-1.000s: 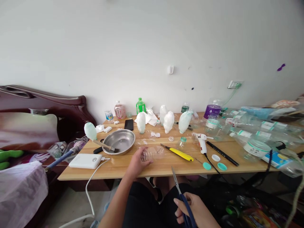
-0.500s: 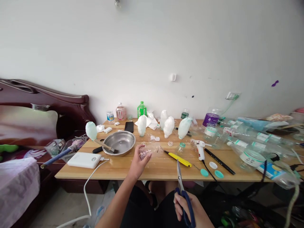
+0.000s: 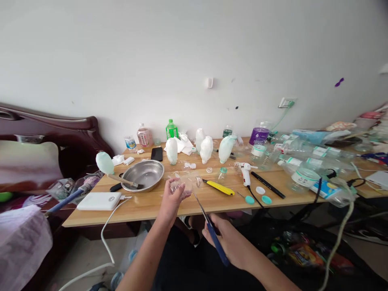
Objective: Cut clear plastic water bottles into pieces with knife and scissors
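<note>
My left hand [image 3: 172, 197] is closed around a clear ribbed plastic bottle piece [image 3: 188, 184], holding it above the front part of the wooden table [image 3: 142, 208]. In my right hand [image 3: 224, 236] is a pair of scissors [image 3: 210, 226] with dark blue handles. The blades point up and left, their tips close to the plastic piece; whether they touch it I cannot tell. A yellow utility knife [image 3: 220, 187] lies just right of the plastic piece. Behind it stands a small cut bottle neck with a green rim [image 3: 222, 173].
A metal bowl [image 3: 145, 174] with a brush [image 3: 127, 182] across its rim sits left, behind a white power bank [image 3: 98, 201]. Several white paper-covered forms [image 3: 206, 149] stand at the back. A glue gun [image 3: 246, 173], a black marker [image 3: 268, 184] and several clear bottles [image 3: 306, 176] are on the right.
My right hand has brought the scissors up and to the left, toward the plastic piece. The view has turned slightly right and down. My left hand keeps its hold.
</note>
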`<act>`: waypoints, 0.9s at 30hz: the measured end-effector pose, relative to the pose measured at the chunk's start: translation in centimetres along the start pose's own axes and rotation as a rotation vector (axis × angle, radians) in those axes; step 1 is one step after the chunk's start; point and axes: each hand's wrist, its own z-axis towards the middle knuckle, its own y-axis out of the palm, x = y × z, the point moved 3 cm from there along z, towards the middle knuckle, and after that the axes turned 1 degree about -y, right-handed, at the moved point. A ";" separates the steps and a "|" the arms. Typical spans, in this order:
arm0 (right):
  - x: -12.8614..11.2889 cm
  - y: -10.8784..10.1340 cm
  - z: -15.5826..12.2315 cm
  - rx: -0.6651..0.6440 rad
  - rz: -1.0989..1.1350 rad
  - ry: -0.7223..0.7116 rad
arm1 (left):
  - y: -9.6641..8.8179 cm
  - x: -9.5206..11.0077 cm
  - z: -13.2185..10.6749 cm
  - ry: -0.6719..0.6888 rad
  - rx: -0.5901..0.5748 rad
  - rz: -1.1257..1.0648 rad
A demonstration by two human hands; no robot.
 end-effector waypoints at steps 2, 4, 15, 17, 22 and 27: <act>-0.4 -0.3 0.4 0.030 -0.049 0.026 | 0.0 -0.3 0.1 0.010 -0.006 0.012; -0.3 -0.2 0.8 0.051 -0.074 0.057 | 0.0 -0.7 0.1 0.016 -0.011 0.018; 1.6 0.5 1.9 0.138 0.050 0.018 | 0.8 -2.3 -0.8 -0.011 -0.046 0.009; 1.8 0.4 2.0 0.149 0.028 0.007 | 0.9 -2.5 -1.0 -0.015 -0.047 -0.002; 2.2 0.4 2.1 0.173 -0.039 0.004 | 1.0 -2.6 -1.1 0.000 -0.015 -0.016; 2.4 0.6 2.1 0.197 -0.093 0.029 | 1.0 -3.3 -0.9 0.009 -0.005 -0.023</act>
